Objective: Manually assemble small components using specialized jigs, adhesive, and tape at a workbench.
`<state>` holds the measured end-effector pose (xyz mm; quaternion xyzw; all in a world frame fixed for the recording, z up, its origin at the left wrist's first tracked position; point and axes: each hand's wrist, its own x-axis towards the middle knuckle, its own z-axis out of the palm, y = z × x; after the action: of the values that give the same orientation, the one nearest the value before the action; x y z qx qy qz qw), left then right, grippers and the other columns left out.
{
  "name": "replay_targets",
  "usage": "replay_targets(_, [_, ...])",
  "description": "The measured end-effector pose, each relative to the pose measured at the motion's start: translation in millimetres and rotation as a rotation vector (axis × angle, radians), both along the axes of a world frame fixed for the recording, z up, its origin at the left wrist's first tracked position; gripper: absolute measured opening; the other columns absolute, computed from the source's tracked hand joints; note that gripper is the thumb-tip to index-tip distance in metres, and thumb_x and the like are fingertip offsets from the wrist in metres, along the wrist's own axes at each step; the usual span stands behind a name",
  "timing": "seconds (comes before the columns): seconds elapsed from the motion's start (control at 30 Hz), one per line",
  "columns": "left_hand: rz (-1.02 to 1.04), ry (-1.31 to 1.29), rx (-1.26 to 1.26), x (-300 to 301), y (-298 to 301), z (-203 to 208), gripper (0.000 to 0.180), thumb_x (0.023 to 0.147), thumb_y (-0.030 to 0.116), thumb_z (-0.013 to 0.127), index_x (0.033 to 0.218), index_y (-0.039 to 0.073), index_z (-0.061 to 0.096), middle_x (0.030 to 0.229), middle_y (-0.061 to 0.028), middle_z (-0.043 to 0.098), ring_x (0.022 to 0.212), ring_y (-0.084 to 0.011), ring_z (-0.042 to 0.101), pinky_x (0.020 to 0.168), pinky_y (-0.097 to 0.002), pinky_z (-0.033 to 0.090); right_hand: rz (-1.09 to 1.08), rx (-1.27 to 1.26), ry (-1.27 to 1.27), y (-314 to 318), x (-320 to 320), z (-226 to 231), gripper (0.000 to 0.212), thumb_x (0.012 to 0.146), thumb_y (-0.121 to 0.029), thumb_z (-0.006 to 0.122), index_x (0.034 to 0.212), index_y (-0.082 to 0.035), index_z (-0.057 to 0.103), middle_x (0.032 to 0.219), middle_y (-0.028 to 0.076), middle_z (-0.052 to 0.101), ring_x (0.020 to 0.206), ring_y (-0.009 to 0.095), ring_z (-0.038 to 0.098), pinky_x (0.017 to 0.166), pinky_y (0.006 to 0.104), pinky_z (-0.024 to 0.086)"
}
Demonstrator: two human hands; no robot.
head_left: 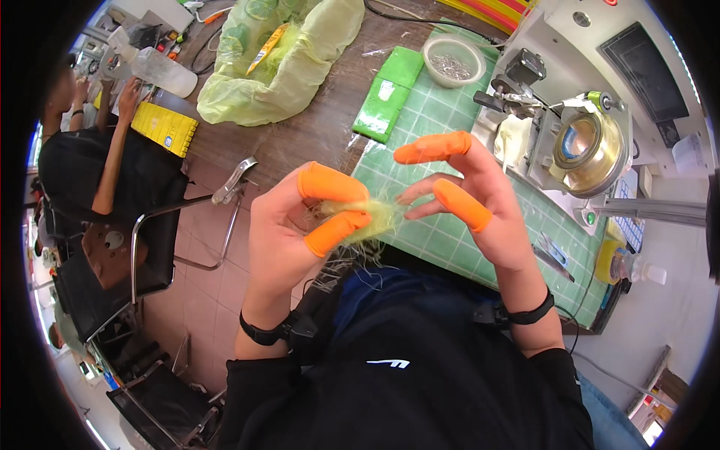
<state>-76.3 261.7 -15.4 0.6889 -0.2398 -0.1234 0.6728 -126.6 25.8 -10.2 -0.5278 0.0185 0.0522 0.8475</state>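
Observation:
My left hand (289, 217) wears orange finger cots on thumb and index finger. Pinched between those two fingers is a tuft of fine yellow-green fibres (379, 222), with loose strands hanging below it. To the right of the tuft is my right hand (480, 195), also with orange cots on thumb and index finger. Its thumb and index finger stand apart, while the other fingertips are close to the tuft's right end; whether they touch any strands I cannot tell. Both hands are above the front edge of a green gridded cutting mat (442, 232).
A pale yellow-green plastic bag (300, 94) holds more fibres and a yellow-orange tool. A green packet (388, 94) and a bowl of small metal pieces (454, 60) lie ahead. At right stands a machine with a brass-coloured round drum (592, 154); tweezers (555, 259) lie nearby. A co-worker (105, 161) sits left.

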Motion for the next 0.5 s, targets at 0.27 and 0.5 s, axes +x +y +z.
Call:
replay_targets(0.27, [0.117,-0.668,0.269,-9.4,-23.0,8.8,0.039,0.074,-0.012,0.075,0.107,0.009,0.077,0.105,-0.0103,0.069,0.087,-0.0253,0.070,0.069,-0.0321,0.057,0.190,-0.472,-0.105,1.6,0.7,11.2,0.037,0.088,-0.006,0.079,0.122,-0.001,0.065,0.109,0.007,0.072,0.100,0.015,0.069,0.090,0.0301,0.056])
replay_targets(0.5, [-0.001,-0.348,0.079,-9.4,-20.0,17.3,0.042,0.082,0.002,0.081,0.123,0.003,0.069,0.108,-0.0108,0.070,0.097,-0.0267,0.069,0.089,-0.0350,0.054,0.066,-0.587,-0.231,-10.1,-10.5,2.3,0.015,0.085,0.001,0.080,0.099,0.000,0.074,0.101,0.010,0.075,0.093,0.016,0.073,0.083,0.0300,0.058])
